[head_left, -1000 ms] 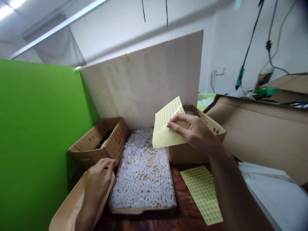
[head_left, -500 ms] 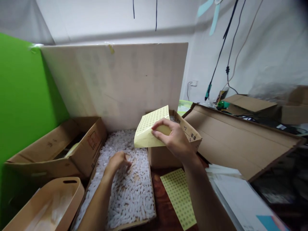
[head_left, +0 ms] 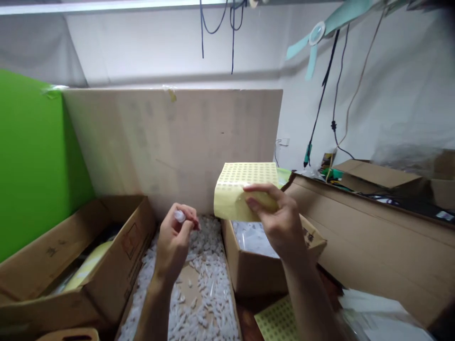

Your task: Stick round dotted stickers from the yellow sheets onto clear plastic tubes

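Note:
My left hand (head_left: 175, 239) is raised above a flat cardboard tray (head_left: 194, 289) of several small white plastic pieces and pinches one small clear-white tube (head_left: 179, 216) between its fingertips. My right hand (head_left: 275, 220) holds up a yellow sheet of small round stickers (head_left: 245, 187), bent over my fingers. The two hands are close together in front of an upright cardboard panel (head_left: 170, 142).
An open brown box (head_left: 266, 255) with clear bags stands under my right hand. Another open box (head_left: 71, 265) sits at the left by a green wall (head_left: 31, 156). A second sticker sheet (head_left: 279, 322) lies on the wooden table. Large cardboard flaps (head_left: 373, 227) fill the right.
My left hand rose from the tray with one small white tube in its fingertips. My right hand lifted the sticker sheet higher and nearer the left hand. The camera tilted up.

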{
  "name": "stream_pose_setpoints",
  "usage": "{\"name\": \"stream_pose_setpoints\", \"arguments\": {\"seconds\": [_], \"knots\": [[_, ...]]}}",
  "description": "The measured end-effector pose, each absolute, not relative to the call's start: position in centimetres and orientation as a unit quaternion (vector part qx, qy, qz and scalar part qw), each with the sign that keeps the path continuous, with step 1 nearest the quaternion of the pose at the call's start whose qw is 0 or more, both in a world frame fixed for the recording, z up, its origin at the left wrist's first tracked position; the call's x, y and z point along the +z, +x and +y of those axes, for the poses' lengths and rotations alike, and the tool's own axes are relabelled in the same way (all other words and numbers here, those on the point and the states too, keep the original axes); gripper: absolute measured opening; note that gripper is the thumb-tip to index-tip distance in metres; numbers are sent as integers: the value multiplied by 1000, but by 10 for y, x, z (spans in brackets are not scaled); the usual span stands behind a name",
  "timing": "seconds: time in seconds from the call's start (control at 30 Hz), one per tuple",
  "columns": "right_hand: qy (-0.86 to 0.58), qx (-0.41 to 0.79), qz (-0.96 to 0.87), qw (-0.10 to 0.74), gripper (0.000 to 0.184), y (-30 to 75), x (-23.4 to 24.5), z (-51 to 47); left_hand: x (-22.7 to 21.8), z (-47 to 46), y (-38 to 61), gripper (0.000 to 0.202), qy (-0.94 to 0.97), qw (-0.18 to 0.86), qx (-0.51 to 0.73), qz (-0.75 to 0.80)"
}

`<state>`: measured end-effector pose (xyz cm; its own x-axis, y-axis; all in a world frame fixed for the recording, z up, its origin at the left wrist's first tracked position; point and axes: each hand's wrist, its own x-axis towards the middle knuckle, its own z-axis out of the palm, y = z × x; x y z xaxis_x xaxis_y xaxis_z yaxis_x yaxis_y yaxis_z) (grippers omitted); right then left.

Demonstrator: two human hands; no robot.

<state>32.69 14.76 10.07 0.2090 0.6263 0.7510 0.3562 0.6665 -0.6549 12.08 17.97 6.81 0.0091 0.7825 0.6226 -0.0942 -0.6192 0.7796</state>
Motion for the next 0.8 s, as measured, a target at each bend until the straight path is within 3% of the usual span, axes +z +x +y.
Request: {"name": "stream_pose_setpoints", "arguments": {"seconds": [0.07, 0.2, 0.27, 0.43, 0.63, 0.8], "knots": [[-386, 135, -632, 659, 12, 320, 95, 152, 68, 171, 121, 5, 616, 306, 668, 283], [-346, 223, -650, 639, 10, 302, 85, 151, 73, 164, 120, 28, 624, 317, 647, 303], [-346, 252, -639, 639, 9, 294, 84, 147, 76, 162, 119, 30, 611, 331, 652, 304], [-292, 373, -497, 727, 45, 289, 87, 141, 83, 149, 121, 22, 580, 233, 712, 321], [-294, 505, -570, 577, 54, 304, 89, 127, 87, 133, 119, 23, 694, 80, 662, 272], [-317, 465, -593, 576, 53, 304, 85, 119, 93, 127, 114, 25, 769, 6, 590, 246]]}}
